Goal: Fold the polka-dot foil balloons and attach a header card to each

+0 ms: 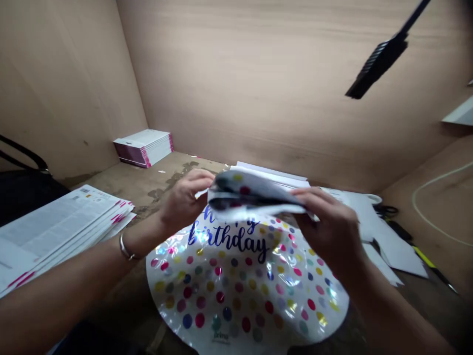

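Observation:
A folded foil balloon [254, 190] with coloured dots is held up between my two hands, its layers slightly blurred. My left hand [185, 202] pinches its left end; a silver bangle circles that wrist. At the other end, my right hand [327, 222] grips the fold between thumb and fingers. Beneath lies a flat white foil balloon [236, 305] covered in multicoloured dots, with "happy birthday" in blue letters. The folded piece hides part of the lettering and the flat balloon's top edge.
Printed white-and-pink cardboard sleeves [62, 217] are stacked at left, with a smaller stack [148, 148] in the back corner. White sheets [395, 246], scissors [388, 211] and a yellow-black cutter [424, 257] lie at right. A black brush-like object [380, 64] hangs above.

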Demonstrator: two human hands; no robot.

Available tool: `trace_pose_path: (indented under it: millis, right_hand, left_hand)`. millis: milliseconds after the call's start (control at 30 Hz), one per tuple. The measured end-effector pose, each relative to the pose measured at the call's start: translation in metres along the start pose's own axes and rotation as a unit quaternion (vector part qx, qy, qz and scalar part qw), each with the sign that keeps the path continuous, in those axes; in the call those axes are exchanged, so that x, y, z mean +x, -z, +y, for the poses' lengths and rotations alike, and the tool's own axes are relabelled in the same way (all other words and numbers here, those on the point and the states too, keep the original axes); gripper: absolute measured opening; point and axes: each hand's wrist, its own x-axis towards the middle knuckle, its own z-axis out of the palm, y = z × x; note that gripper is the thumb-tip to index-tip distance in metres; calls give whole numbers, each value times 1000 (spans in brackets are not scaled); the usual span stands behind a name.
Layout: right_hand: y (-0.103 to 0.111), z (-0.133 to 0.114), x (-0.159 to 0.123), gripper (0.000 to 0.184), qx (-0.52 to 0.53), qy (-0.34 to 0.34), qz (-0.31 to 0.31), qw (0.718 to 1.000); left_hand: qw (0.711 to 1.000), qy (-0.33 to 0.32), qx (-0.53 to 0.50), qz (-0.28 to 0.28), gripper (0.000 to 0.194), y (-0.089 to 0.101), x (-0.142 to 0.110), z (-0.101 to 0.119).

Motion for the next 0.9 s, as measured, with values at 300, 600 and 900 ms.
trace_pose_path:
  millis: [300,600,900]
  right_hand:
    - [-43,-4,-124,29,10,99,-226,969]
    - [-36,-19,-110,28,89,-101,-295,946]
    - [-49,-10,-86,29,124,-356,-299,877]
  left_hand:
    - [942,-52,71,-325,25,-18,-108,-24]
    - [952,97,59,-284,25,-10,-122,-13]
    - [921,284,193,-187,19,-25,-109,4]
